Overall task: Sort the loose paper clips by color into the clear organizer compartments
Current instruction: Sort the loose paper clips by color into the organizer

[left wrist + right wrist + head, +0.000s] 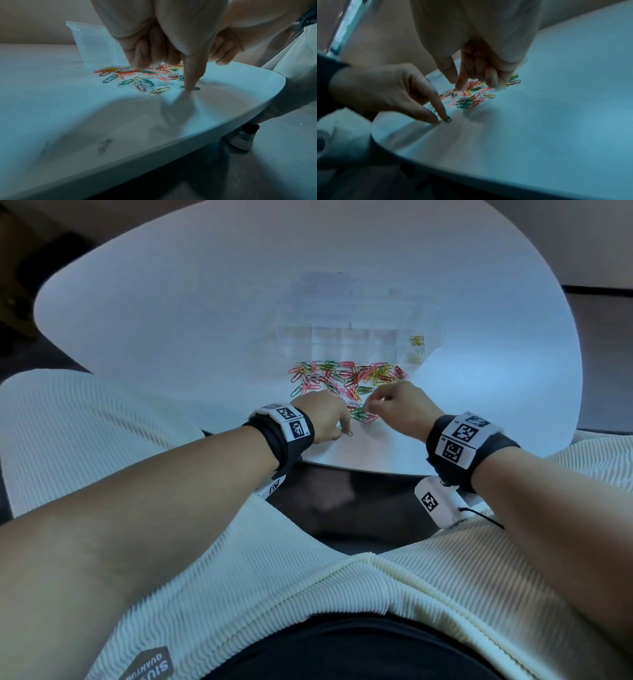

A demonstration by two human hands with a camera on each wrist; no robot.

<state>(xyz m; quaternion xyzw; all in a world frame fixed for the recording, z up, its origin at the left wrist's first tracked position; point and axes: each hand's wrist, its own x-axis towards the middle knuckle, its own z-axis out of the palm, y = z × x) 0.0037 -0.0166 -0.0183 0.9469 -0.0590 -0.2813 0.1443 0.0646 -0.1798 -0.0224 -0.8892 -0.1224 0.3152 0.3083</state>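
Observation:
A pile of loose paper clips (pixel 349 381) in red, pink, green, yellow and white lies on the white table (pixel 171 320), just in front of the clear organizer (pixel 359 337). Its rightmost compartment holds a few yellow clips (pixel 417 340). My left hand (pixel 344 433) presses its straight index fingertip (pixel 188 92) on a single green clip (pixel 196 88), (pixel 448 119) near the table's front edge, its other fingers curled in. My right hand (pixel 373 404) hovers over the near side of the pile, its fingers (pixel 462 81) loosely bent, with nothing visible in them.
The table's front edge (pixel 342 465) runs just below both wrists, with my lap in a ribbed white garment under it. The organizer's raised clear lid (pixel 92 44) stands behind the pile. A shoe (pixel 240 140) rests on the floor by the table.

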